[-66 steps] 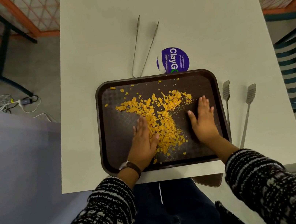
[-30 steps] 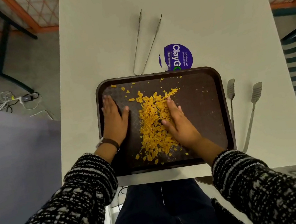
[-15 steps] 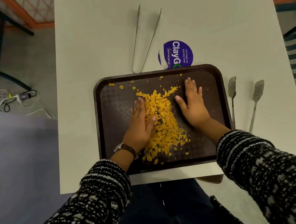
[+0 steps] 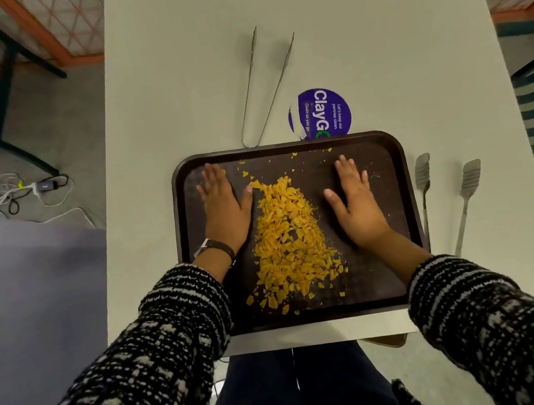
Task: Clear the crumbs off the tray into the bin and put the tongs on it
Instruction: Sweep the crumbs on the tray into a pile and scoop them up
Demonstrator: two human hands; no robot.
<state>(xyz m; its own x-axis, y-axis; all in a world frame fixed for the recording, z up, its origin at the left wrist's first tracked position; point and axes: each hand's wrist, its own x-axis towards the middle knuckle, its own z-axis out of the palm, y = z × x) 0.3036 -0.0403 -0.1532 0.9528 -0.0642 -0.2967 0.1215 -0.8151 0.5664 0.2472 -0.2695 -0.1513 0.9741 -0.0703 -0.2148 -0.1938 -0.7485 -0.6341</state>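
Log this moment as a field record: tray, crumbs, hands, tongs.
tray: dark brown, at near edge of table
crumbs: orange, heaped mid-tray, a few strays toward far rim
left hand: flat on tray, left of heap
right hand: flat on tray, right of heap
slim tongs: on table beyond tray
flat-tipped tongs: on table right of tray
status: crumbs uncleared, tongs off tray

White table (image 4: pixel 371 30): brown tray (image 4: pixel 382 150), thin tongs (image 4: pixel 249 90), slotted tongs (image 4: pixel 469 176), sticker (image 4: pixel 325 112).

A: Where does the single view sit?
B: On the person's head, facing forward and steeply down, close above the left hand (image 4: pixel 225 208) and right hand (image 4: pixel 356 209).
A: And around them?
B: Table (image 4: pixel 371 30) beyond the hands, lap (image 4: pixel 297 388) below them.
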